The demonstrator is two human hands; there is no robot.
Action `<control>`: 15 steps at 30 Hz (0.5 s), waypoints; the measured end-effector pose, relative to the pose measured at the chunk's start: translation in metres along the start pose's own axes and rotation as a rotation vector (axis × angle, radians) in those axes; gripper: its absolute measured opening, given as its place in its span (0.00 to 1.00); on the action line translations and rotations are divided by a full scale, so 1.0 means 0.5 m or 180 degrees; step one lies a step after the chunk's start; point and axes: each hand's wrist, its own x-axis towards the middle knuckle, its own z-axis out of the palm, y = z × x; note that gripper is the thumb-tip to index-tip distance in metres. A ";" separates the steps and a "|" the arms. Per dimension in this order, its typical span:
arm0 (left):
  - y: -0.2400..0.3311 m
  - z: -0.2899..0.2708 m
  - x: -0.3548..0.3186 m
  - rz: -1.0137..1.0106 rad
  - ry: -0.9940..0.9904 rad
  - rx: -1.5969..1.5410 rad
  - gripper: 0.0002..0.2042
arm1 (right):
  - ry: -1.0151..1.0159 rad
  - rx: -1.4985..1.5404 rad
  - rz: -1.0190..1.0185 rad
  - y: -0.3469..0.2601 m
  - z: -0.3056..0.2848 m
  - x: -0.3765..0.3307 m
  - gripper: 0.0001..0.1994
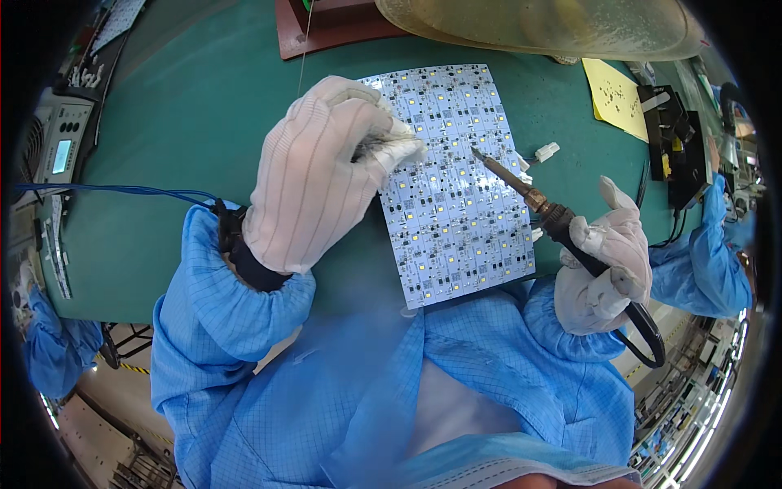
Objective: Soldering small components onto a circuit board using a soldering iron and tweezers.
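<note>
A white circuit board (456, 220) with rows of small yellowish chips lies in front of me on the green mat. My right hand (607, 265), in a white glove, grips a soldering iron (562, 224). The iron's tip points up and left, over the right-middle part of the board. Fingers pinched, my gloved left hand (322, 171) is over the board's upper left edge. A thin solder wire (305, 61) runs down from the far side into this hand; its end is hidden by the glove. A small white connector (547, 151) sits beside the board's right edge.
A dark red stand (342, 33) and a large translucent hood (538, 28) are at the far edge. On the right are a yellow sponge sheet (615, 99) and a black holder (676, 147). A device with a screen (61, 155) stands left. A blue cord (122, 189) reaches my left wrist.
</note>
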 end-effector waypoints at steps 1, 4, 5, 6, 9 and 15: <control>-0.004 -0.004 0.003 0.0036 -0.0090 0.0038 0.10 | 0.0055 0.0122 -0.0031 0.004 -0.004 -0.002 0.20; -0.026 -0.013 0.004 0.0116 -0.0157 0.0081 0.09 | -0.0265 0.0302 0.0054 0.015 -0.026 -0.003 0.19; -0.028 -0.015 0.007 0.0189 -0.0144 0.0062 0.09 | -0.0253 0.0293 0.0053 0.014 -0.029 -0.003 0.19; -0.023 -0.016 0.010 0.0207 -0.0147 0.0057 0.09 | -0.0167 0.0416 0.0057 0.014 -0.031 -0.005 0.19; -0.013 -0.023 0.007 -0.0048 -0.0149 -0.0015 0.09 | -0.0039 0.0619 -0.0214 0.051 -0.032 -0.020 0.21; -0.005 -0.021 0.003 -0.0148 -0.0060 -0.0065 0.09 | 0.0119 0.1124 0.1142 0.022 -0.032 -0.034 0.27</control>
